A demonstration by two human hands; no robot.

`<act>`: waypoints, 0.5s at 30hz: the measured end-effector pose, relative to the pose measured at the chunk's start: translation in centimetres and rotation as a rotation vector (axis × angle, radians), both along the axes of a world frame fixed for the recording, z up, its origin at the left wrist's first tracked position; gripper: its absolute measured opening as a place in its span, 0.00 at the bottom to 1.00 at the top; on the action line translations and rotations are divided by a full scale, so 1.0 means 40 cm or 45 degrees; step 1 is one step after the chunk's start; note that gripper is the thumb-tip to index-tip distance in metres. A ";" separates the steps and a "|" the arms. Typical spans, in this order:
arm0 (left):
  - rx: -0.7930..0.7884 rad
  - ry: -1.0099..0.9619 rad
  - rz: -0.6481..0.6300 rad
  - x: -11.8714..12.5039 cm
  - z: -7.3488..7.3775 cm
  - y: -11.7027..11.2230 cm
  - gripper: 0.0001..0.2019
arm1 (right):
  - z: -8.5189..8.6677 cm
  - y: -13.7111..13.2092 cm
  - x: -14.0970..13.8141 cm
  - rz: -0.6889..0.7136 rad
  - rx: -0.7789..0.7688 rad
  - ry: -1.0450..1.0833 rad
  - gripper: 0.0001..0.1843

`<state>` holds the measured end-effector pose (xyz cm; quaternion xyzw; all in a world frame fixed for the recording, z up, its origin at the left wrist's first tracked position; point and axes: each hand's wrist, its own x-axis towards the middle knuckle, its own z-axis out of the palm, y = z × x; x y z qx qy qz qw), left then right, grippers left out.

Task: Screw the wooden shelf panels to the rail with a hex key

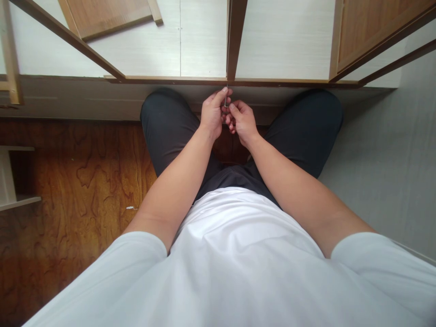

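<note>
A small metal hex key (225,102), bent like an L, shows between my two hands just below a long wooden rail (200,81). My left hand (214,111) is closed around its upper part, fingertips close to the rail's edge. Right beside it, my right hand (243,120) pinches near the bent lower end. The key's top points at the spot where an upright wooden bar (235,41) meets the rail. Whether the tip sits in a screw is too small to tell.
The wooden frame rests on a pale panelled surface (204,54). A loose wooden panel (109,16) lies at the upper left, another panel (381,32) at the upper right. A grey wall (384,159) stands on the right. On the brown floor (85,190) is a pale shelf-like piece (7,177).
</note>
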<state>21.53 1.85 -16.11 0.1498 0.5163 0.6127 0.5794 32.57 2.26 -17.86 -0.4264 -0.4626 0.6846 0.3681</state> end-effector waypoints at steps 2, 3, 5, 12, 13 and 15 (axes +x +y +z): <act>0.013 0.001 0.004 -0.001 -0.006 0.003 0.13 | 0.005 -0.001 -0.001 0.015 0.009 -0.006 0.33; 0.013 0.003 0.004 -0.001 -0.009 0.004 0.14 | 0.008 -0.002 -0.001 0.024 0.009 -0.004 0.33; 0.007 0.015 0.006 -0.001 -0.015 0.007 0.16 | 0.013 -0.003 -0.002 0.040 0.002 0.005 0.32; 0.022 0.046 0.027 -0.001 -0.024 0.013 0.16 | 0.022 -0.007 -0.001 0.057 0.000 0.069 0.31; 0.025 0.038 0.028 -0.001 -0.024 0.013 0.15 | 0.023 -0.009 -0.002 0.048 0.023 0.065 0.31; 0.028 0.028 0.023 -0.001 -0.022 0.011 0.16 | 0.027 -0.013 -0.004 0.021 0.085 0.039 0.31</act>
